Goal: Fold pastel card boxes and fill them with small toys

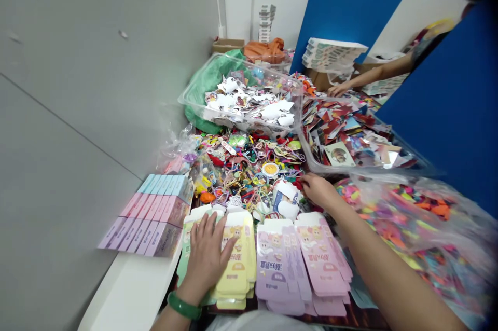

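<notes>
My left hand [206, 258], a green bangle [184, 305] on its wrist, lies flat with fingers spread on a stack of flattened yellow cardboard boxes [235, 263]. Green flattened boxes [185, 263] show beneath and beside it. To the right sit stacks of lilac [272, 269] and pink [321, 253] flattened boxes. My right hand [319, 191] reaches over them to the edge of a heap of small colourful trinkets and elastic loops [249, 165]. Its fingertips touch the heap, and whatever they might hold is hidden.
Assembled pink-and-blue boxes [151, 214] stand in rows on a white ledge [132, 289] by the grey wall. Behind are clear plastic tubs [241, 95] of white and red printed pieces. A bulging plastic bag [420, 237] lies right. A co-worker's hand [338, 90] reaches in from blue panels.
</notes>
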`<state>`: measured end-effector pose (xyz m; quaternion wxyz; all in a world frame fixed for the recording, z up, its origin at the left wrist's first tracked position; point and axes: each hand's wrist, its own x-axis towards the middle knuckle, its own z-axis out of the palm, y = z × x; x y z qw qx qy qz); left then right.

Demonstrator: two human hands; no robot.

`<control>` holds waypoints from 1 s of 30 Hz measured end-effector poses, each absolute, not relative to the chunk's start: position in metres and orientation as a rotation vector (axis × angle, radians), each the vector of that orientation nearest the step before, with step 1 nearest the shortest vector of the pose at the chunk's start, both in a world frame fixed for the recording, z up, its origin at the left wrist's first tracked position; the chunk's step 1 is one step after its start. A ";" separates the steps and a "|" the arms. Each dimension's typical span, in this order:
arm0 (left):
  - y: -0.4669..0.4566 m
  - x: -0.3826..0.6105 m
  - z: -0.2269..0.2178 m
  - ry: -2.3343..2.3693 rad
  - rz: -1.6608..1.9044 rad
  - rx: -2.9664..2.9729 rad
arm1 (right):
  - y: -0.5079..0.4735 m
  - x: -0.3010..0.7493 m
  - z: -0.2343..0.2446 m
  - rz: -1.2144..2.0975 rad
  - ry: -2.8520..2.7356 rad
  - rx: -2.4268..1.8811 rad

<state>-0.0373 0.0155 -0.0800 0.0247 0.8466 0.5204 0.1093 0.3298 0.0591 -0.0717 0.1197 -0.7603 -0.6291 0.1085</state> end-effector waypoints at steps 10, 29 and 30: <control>0.016 -0.035 -0.073 1.623 0.317 2.565 | 0.033 0.315 -0.042 0.258 -1.741 -2.004; -0.020 -0.005 -0.016 1.570 0.025 2.516 | -0.070 0.229 -0.060 1.108 -1.452 -1.738; -0.021 -0.010 -0.015 1.601 0.023 2.488 | -0.067 0.218 -0.060 1.166 -1.429 -1.718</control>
